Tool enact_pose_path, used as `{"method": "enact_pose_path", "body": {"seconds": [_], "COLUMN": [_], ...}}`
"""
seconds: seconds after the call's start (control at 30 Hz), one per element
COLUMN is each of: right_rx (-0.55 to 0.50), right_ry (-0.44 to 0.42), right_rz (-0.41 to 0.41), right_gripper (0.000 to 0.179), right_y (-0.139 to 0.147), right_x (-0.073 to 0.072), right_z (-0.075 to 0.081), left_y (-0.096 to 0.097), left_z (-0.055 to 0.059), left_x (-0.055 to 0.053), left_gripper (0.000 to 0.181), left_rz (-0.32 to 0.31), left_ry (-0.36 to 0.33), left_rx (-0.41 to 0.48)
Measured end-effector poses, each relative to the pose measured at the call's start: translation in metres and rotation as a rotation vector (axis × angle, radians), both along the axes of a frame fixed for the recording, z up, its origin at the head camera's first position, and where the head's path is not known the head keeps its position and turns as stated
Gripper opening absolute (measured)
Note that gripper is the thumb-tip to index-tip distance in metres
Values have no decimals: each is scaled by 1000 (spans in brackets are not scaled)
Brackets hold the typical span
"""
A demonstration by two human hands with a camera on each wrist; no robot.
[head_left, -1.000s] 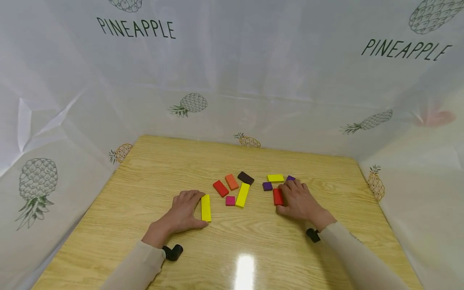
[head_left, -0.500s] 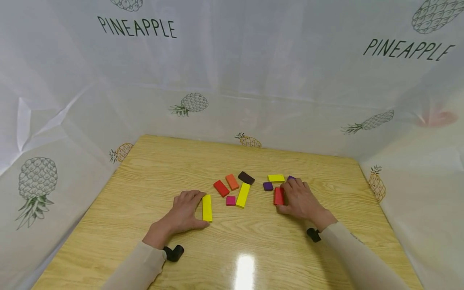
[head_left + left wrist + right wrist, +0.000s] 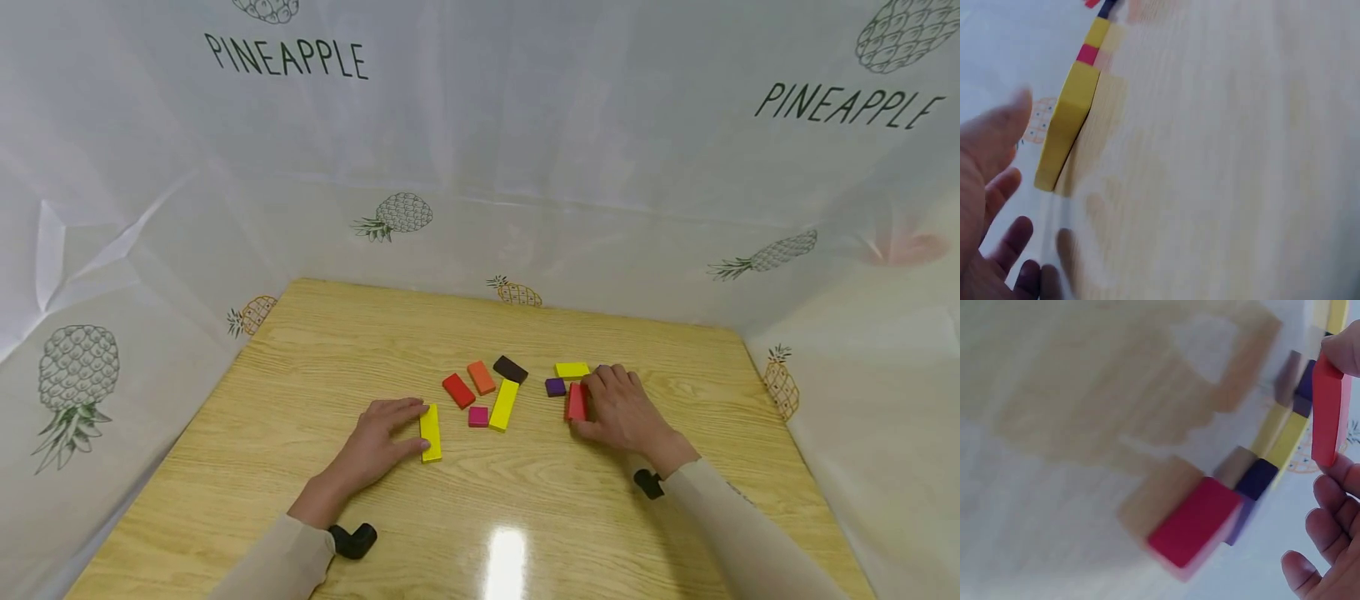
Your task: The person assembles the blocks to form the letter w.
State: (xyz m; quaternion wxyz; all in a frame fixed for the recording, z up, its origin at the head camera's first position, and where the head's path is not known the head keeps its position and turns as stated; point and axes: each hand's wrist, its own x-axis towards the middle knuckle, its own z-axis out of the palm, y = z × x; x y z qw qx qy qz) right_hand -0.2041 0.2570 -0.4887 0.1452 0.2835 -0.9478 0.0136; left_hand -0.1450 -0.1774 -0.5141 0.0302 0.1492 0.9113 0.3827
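My left hand is beside a long yellow block lying on the table; the left wrist view has its thumb and fingers spread, apart from that yellow block. Over on the right, my right hand pinches a red block at its two ends. In the right wrist view the thumb is on one end of this red block and a fingertip on the other, with the block up off the wood. A crimson block and a purple block near that hand are mostly hidden from the head view.
Between the hands lie a red block, an orange block, a pink block, a dark block and a yellow block. A purple block and another yellow block lie by the right hand.
My left fingers have let go of the yellow block's ends and the hand has drawn back a little. My right hand has raised the red block slightly and covers the far purple block.
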Motion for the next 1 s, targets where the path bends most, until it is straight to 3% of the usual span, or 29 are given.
{"method": "enact_pose_path", "body": {"seconds": [0.13, 0.3, 0.6, 0.77, 1.0], "right_rx": [-26, -12, 50, 94, 159], "right_ry": [24, 2, -52, -67, -153], "right_rz": [19, 26, 104, 169, 219], "right_gripper": [54, 54, 60, 59, 66], "right_y": [-8, -30, -103, -148, -199], "right_x": [-5, -14, -36, -46, -53], "right_z": [7, 23, 47, 48, 40], "left_y": [0, 3, 0, -1, 0], "left_z": [-2, -4, -6, -5, -3], "left_x": [4, 6, 8, 8, 8], "left_gripper": [48, 41, 38, 39, 39], "left_rz": [14, -6, -22, -27, -37], "left_ry": [32, 75, 85, 85, 42], "left_rx": [55, 30, 9, 12, -2]}}
